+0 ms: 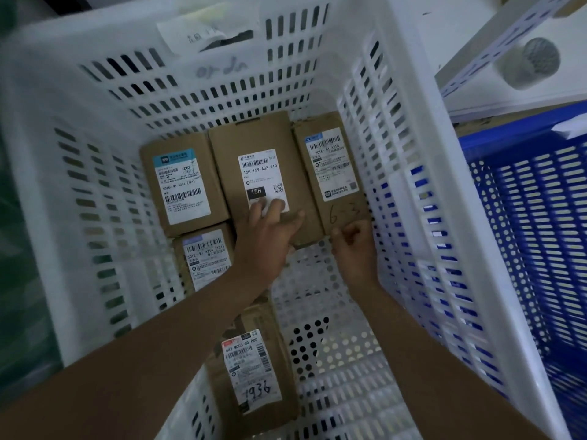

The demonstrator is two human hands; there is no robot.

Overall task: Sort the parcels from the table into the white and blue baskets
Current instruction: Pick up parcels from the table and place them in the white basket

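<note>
While both arms reach down into the white basket point(409, 173), which fills most of the frame, five brown cardboard parcels already lie flat on its perforated floor, so the sorting looks well under way. Three sit in a row across the middle: the left parcel point(182, 185), the middle parcel point(270, 160) and the right parcel point(330, 166), edges touching or nearly so. A fourth parcel point(206, 258) lies just below the left one, and a fifth parcel point(254, 369) sits at lower centre, partly crossed by the left forearm. The left hand point(270, 230) rests on the near end of the middle parcel, its fingers point(276, 206) straight and spread over the label, pressing rather than gripping; I judge this parcel is just being settled into place. The right hand point(354, 246) is at the near corner of the right parcel with fingers curled; whether it pinches the cardboard edge or holds nothing I cannot tell. At the right edge of the frame stands the blue basket point(524, 217), seen mostly through the white wall, and its contents are hidden. No counter shows anywhere, so how many parcels remain to sort cannot be judged. Label print is blurred apart from a few large codes, and the scrap of paper point(203, 33) on the far wall at upper centre is unreadable.
</note>
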